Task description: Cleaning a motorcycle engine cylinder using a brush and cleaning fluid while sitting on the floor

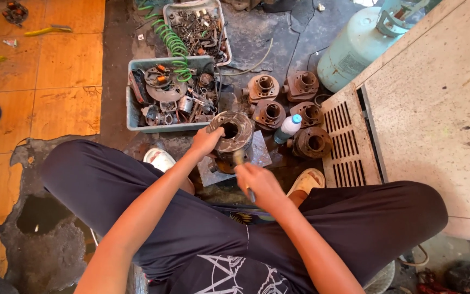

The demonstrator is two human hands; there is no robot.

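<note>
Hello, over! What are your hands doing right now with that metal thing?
Left hand gripping the rim of the metal cylinder. Right hand shut on a small tool against its side. Plastic bottle close by.

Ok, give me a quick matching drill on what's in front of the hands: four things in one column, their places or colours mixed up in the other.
Things:
1. engine cylinder
2. plastic bottle
3. gas tank
4. coiled hose

Places or colours:
A. green, draped across the two parts trays
B. pale green, top right by the counter
C. steadied at its rim by the left hand
D. blue cap, standing among the rusty cylinders

The right hand has its grip on a thin tool.

Pairs: 1-C, 2-D, 3-B, 4-A
</note>
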